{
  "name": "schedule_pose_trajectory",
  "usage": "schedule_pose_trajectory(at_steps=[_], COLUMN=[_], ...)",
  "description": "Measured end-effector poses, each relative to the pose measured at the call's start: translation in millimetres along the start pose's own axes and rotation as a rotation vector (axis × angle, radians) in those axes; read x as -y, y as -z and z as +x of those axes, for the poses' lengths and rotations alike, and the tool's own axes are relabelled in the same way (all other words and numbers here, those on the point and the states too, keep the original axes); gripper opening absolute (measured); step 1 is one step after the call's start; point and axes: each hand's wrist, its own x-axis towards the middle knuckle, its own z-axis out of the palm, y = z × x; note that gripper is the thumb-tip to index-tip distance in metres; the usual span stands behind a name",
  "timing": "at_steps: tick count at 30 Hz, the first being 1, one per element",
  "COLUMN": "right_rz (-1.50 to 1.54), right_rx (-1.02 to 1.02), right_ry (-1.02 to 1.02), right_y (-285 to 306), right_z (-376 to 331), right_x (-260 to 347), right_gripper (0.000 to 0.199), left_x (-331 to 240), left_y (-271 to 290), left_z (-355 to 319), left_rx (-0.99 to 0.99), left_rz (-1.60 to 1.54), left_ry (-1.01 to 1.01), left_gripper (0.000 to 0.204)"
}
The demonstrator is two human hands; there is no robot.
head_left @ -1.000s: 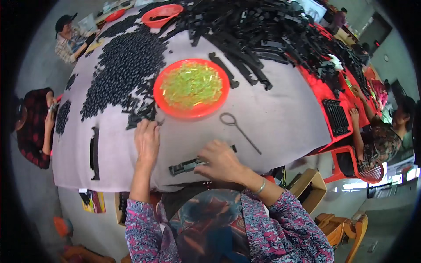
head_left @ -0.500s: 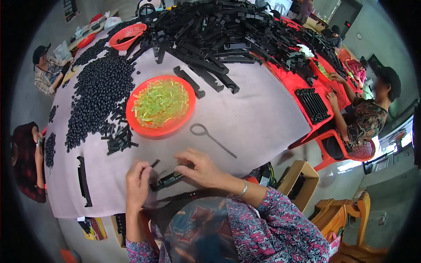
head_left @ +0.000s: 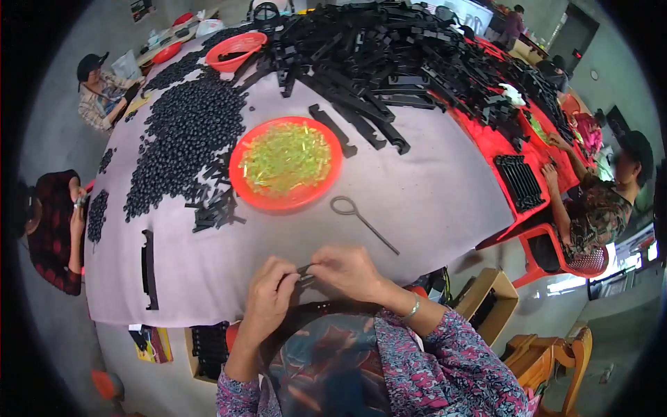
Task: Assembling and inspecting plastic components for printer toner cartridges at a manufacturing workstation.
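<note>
both hands (head_left: pixel 309 278) pinch a small black part (head_left: pixel 304 272) together.

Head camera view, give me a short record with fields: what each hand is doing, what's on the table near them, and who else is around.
left hand: pinches one end of a small black plastic part at the table's near edge
right hand: grips the same part from the other side
table: covered in pale cloth
red dish: holds yellow-green pieces, beyond the hands
wire hook tool: lies loose, right of the dish
black beads: heaped at far left
long black parts: piled at the far side
others: seated people at the left and right edges
</note>
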Motion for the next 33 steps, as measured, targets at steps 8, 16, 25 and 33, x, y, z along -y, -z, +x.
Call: schedule_pose_trajectory(at_steps=[8, 16, 25, 33], right_rz=[-0.085, -0.151, -0.116, -0.019], right_rx=[0.059, 0.105, 0.130, 0.127], right_ry=[0.073, 0.098, 0.021, -0.154], right_y=[4.9, 11.5, 11.2, 18.3], right_z=[1.2, 1.1, -0.5, -0.2], right_x=[-1.1, 8.2, 11.4, 8.2], right_gripper=[0.017, 0.017, 0.015, 0.017], left_x=[0.7, 0.6, 1.7, 1.1], left_y=[-4.4, -5.7, -2.7, -0.8], left_z=[-4.0, -4.6, -7.0, -5.5], left_rx=[-0.025, -0.017, 0.024, -0.070], left_rz=[-0.061, -0.144, -0.155, -0.087], left_ry=[-0.016, 0.016, 0.065, 0.035], left_gripper=[0.005, 0.003, 0.005, 0.025])
